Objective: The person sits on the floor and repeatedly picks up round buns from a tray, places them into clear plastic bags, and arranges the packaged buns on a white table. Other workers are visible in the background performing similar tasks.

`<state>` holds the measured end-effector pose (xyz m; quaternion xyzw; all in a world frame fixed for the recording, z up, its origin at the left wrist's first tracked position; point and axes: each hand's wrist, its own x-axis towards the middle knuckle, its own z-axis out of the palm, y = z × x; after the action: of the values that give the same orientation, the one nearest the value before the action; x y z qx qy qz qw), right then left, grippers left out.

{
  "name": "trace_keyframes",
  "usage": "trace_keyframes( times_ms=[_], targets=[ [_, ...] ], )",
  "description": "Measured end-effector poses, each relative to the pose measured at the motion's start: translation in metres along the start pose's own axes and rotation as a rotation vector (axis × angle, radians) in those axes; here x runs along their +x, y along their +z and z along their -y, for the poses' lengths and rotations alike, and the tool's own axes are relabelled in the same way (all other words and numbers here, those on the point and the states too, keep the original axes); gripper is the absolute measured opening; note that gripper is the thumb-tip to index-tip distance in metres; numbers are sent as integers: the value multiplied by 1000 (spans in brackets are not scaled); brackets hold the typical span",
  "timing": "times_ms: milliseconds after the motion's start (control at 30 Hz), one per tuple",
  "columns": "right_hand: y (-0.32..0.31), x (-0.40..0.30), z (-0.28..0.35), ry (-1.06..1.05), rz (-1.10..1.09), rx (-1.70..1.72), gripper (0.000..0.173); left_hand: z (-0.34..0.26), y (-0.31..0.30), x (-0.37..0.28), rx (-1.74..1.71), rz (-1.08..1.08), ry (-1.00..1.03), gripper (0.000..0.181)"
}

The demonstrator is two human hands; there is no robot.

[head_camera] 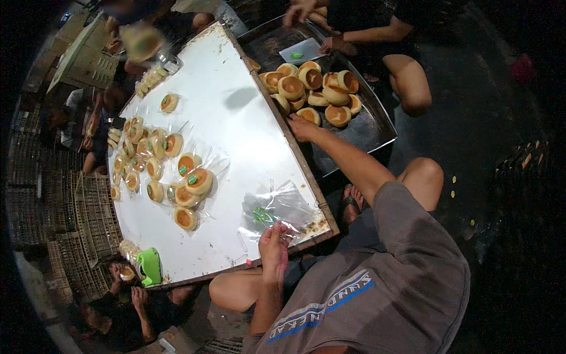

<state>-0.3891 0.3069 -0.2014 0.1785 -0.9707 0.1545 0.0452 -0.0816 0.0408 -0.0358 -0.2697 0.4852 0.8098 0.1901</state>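
My left hand [274, 250] pinches the near edge of a clear plastic bag, at a stack of clear bags [276, 205] with green printing by the table's near corner. My right hand [304, 127] reaches over the near side of a dark metal tray [373, 128], beside the table's edge. Its fingers are next to round browned buns [308, 116]; whether they grip one cannot be told. More loose buns [291, 87] are heaped in the tray. On the white tabletop [239, 132], left of the bags, lie several bagged buns [199, 180] with green marks, some overlapping.
A co-worker's hand [331, 43] is at a stack of bags [300, 51] on the tray's far side. Other people sit along the table's left side, near rows of pale buns [151, 80] and a green device [149, 267]. Slatted crates [95, 217] stand beyond.
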Motion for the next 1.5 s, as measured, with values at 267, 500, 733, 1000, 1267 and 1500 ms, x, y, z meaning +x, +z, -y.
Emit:
trace_keyframes(
  times_ms=[267,500,733,1000,1267,1500],
  targets=[
    [-70,-66,72,261,-163,485,61,-2,-14,-26,-236,-102,-23,21],
    [-61,-133,35,530,12,384,62,2,7,-21,-88,-180,136,32],
    [-47,-100,41,472,213,448,66,-10,8,-24,-85,-203,196,50],
    [-178,-161,117,631,-133,1137,48,-29,15,-14,-188,-282,304,60],
    [-213,-211,192,413,11,1389,41,-27,46,-18,-67,-99,199,55],
    [-191,-211,208,410,116,1560,48,-34,40,-30,-118,5,183,46]
  ],
)
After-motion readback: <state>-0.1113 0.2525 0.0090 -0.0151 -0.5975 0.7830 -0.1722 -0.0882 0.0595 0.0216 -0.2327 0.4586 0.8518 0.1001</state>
